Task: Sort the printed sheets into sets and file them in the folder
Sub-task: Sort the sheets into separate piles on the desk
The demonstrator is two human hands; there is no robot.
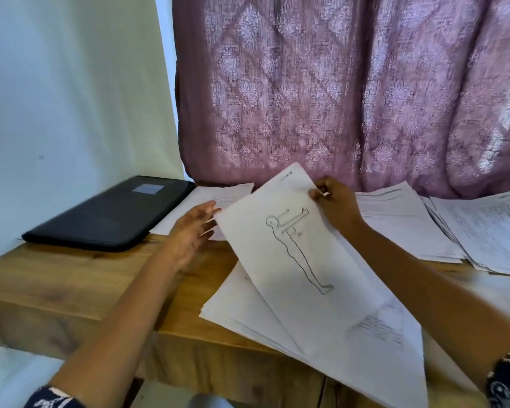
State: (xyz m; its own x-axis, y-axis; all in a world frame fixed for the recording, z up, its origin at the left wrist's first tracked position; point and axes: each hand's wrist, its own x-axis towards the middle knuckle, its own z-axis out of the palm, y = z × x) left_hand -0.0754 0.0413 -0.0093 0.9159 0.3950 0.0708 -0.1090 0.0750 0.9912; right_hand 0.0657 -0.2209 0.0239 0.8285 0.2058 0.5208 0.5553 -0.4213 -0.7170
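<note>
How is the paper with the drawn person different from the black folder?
The paper with the drawn person is white and thin; the black folder is dark and thicker. The paper is lifted and tilted, pinched at its top edge by the right hand; the folder lies flat and closed on the wooden table, with no hand on it. The paper shows a line figure; the folder bears a pale label. Both are rectangular.

Print on the right-hand piles (pixel 483 231) is unreadably blurred — the lifted sheet (pixel 330 313) covers much of the stack (pixel 242 304) beneath.
</note>
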